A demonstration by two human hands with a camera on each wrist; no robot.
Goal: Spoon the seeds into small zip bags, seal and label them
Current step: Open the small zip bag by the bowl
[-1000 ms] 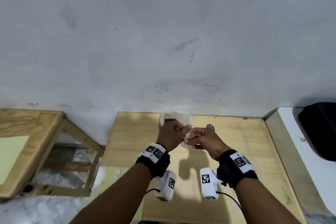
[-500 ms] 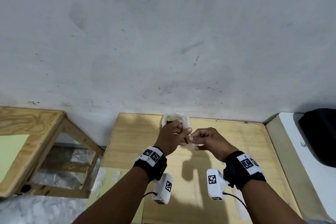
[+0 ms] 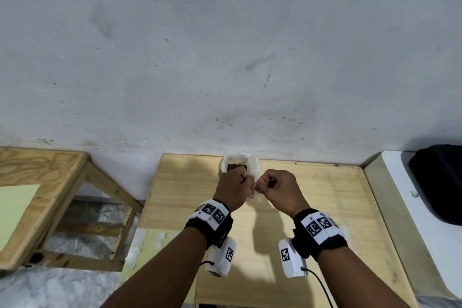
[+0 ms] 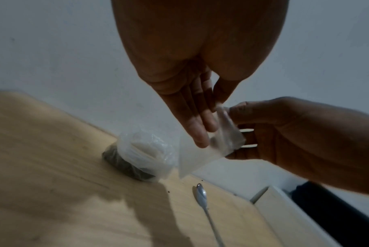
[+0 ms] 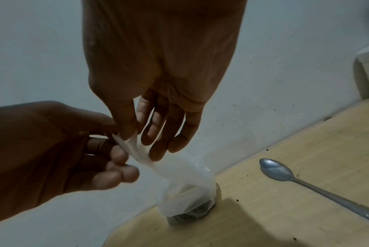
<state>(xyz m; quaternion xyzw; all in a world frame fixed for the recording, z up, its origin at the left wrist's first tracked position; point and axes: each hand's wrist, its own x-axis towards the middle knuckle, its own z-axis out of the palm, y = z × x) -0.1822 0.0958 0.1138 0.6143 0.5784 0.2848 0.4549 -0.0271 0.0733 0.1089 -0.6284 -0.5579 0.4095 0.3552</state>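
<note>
A small clear zip bag (image 4: 200, 155) hangs above the wooden table (image 3: 325, 207), with nothing showing inside it. My left hand (image 3: 246, 182) pinches one side of its mouth with thumb and fingers (image 4: 198, 132). My right hand (image 3: 265, 184) pinches the other side, thumb (image 5: 124, 130) on the plastic. The zip bag (image 5: 179, 168) sags between them. Behind it, against the wall, stands a larger plastic bag of dark seeds (image 3: 237, 164), also the seed bag (image 4: 137, 160). A metal spoon (image 5: 285, 173) lies on the table to its right; in the head view my right hand hides it.
A second wooden frame table (image 3: 37, 177) stands at the left. A white surface (image 3: 400, 207) with a black object (image 3: 440, 182) adjoins the right edge. A pale green sheet with white labels (image 3: 150, 242) lies at the table's near left. The wall is close behind.
Both hands stay together on the small bag near the table's back edge. The right hand has shifted slightly and now covers the spoon tip seen one second ago.
</note>
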